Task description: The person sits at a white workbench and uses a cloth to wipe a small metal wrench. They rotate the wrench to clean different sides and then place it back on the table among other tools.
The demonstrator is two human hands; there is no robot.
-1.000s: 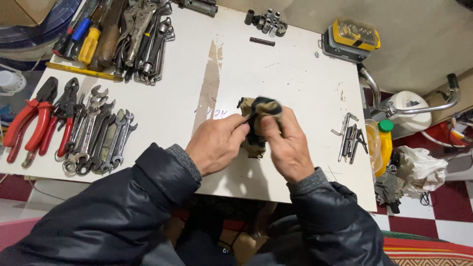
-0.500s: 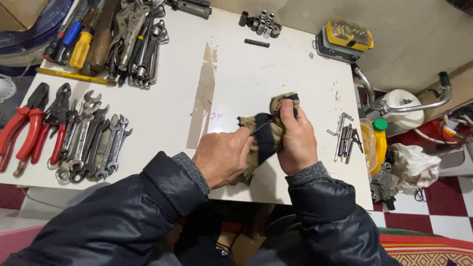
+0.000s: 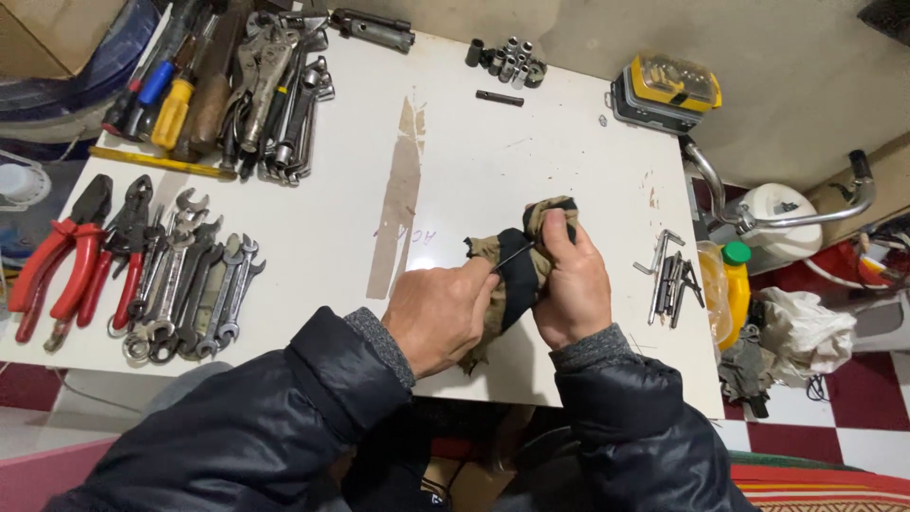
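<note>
Over the white table [image 3: 493,142], our right hand [image 3: 572,284] grips a tan-and-black rag [image 3: 512,270], fingers wrapped around it; our left hand [image 3: 441,313] pinches a thin metal rod [image 3: 514,255].

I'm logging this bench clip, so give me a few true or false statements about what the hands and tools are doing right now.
1. Both hands hold a tan and black rag. True.
2. The left hand pinches a thin dark metal tool against the rag. True.
3. The red-handled pliers lie at the table's right edge. False: they lie at the left edge, beside the wrenches.
4. The right hand rests flat on the table. False: it is closed around the rag.
5. The yellow case sits at the far right corner. True.
</note>
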